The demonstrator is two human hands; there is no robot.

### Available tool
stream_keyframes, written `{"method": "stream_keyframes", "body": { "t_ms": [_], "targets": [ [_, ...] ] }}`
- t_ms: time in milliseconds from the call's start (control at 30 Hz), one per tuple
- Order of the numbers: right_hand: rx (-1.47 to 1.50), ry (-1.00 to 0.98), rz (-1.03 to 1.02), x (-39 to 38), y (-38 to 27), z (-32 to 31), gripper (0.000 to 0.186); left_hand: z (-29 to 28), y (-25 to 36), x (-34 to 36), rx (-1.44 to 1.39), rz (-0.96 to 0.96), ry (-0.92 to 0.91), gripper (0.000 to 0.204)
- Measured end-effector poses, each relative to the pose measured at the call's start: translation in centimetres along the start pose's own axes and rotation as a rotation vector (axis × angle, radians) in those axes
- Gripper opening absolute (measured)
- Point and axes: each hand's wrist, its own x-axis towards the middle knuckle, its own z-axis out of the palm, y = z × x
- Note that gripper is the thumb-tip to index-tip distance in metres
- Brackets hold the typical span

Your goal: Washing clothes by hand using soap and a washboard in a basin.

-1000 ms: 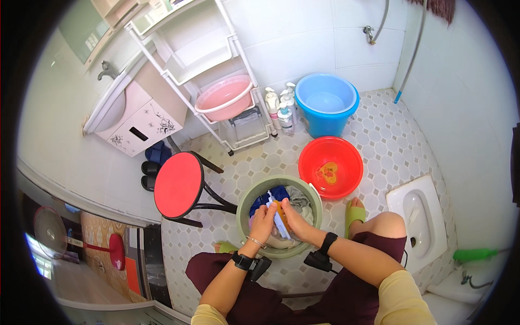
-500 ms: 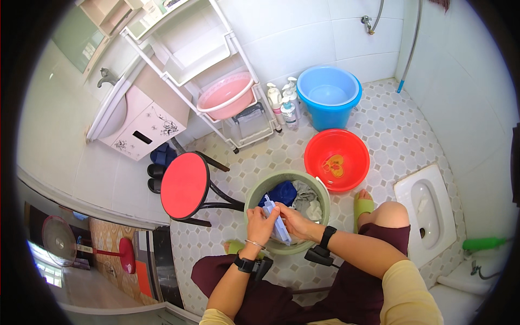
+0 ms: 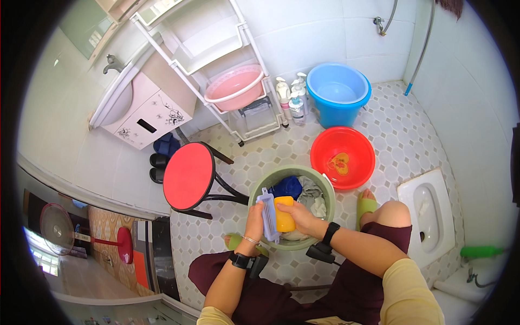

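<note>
My left hand grips a light blue slotted plastic holder upright. Beside it my right hand holds a yellow bar, apparently soap. Both are over a pale green bucket of dark blue and grey clothes, which stands between my feet in green slippers. A red basin sits just beyond the bucket.
A red-topped stool stands left of the bucket, a squat toilet to the right. Behind are blue buckets, pump bottles, a white rack with a pink basin and a sink cabinet.
My hands have moved apart slightly, and the yellow bar, mostly hidden half a second ago, now shows fully in my right hand beside the blue holder. The view has shifted slightly.
</note>
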Motion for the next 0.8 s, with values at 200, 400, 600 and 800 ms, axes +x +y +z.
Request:
{"method": "stream_keyframes", "body": {
  "t_ms": [200,400,600,800],
  "targets": [
    [0.174,0.031,0.173,-0.6,-3.3,-1.6,0.024,1.0,5.2,-2.2,-0.502,-0.158,-0.167,0.061],
    [-0.115,-0.014,0.254,-1.4,-3.8,-1.9,0.024,0.5,6.0,-2.8,-0.576,-0.019,0.027,0.056],
    [-0.233,-0.096,0.243,-2.1,-2.9,0.2,0.029,1.0,6.4,-3.6,-0.522,0.007,-0.045,0.055],
    [-0.436,-0.056,0.096,-0.6,-5.5,2.9,0.022,-0.3,2.1,-2.3,-0.610,-0.205,-0.022,0.048]
  ]
}}
